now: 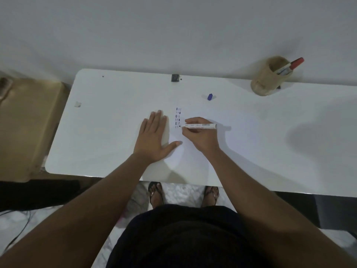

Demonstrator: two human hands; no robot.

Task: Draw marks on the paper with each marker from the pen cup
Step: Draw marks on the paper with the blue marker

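My right hand point(201, 135) grips a white marker point(201, 126), uncapped, lying nearly level with its tip touching the paper point(195, 151) at the lower end of two short columns of blue marks point(178, 118). My left hand point(154, 136) lies flat and spread on the paper's left part, holding nothing. A blue cap point(210, 96) rests on the table beyond the marks. At the back right stands a tan pen cup point(267, 79) with a red-capped marker point(291, 65) leaning out of it.
The white table point(108, 132) runs along a grey wall. A small dark clip point(175, 77) sits at its back edge and a scrap of tape point(77, 104) at the left. A cardboard box point(25, 122) stands to the left of the table.
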